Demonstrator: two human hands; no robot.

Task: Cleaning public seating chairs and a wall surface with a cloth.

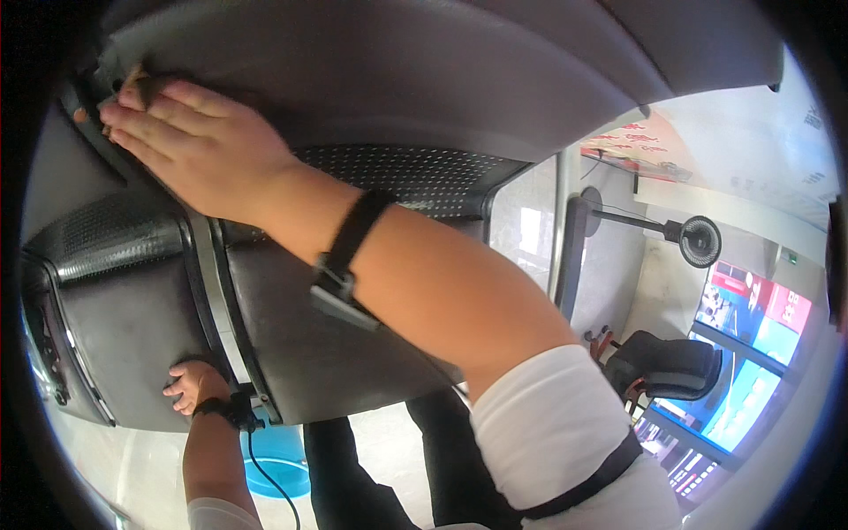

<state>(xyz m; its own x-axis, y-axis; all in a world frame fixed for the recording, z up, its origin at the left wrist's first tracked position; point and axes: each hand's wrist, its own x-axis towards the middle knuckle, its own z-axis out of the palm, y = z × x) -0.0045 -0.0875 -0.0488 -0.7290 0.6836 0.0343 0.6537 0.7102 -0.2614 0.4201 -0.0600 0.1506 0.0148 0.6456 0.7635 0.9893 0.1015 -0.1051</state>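
A row of dark brown padded seats [309, 344] with perforated panels fills the left and upper view. My right hand [190, 132] reaches far across to the upper left and presses against the edge of a backrest [397, 71]. Its fingers are together over a small tan-brown cloth [134, 88], mostly hidden under them. Lower down, my left hand [196, 386] rests on a seat cushion [128, 322] near its front edge. Its fingers are a little bent and apart, and nothing shows in them.
A metal strip [221, 300] runs between two seats. Below the seats stands a blue bucket [278, 477], with a black cable [269, 486] hanging from my left wrist before it. At the right are a standing fan [698, 240], a black office chair [667, 367] and a lit screen [742, 397].
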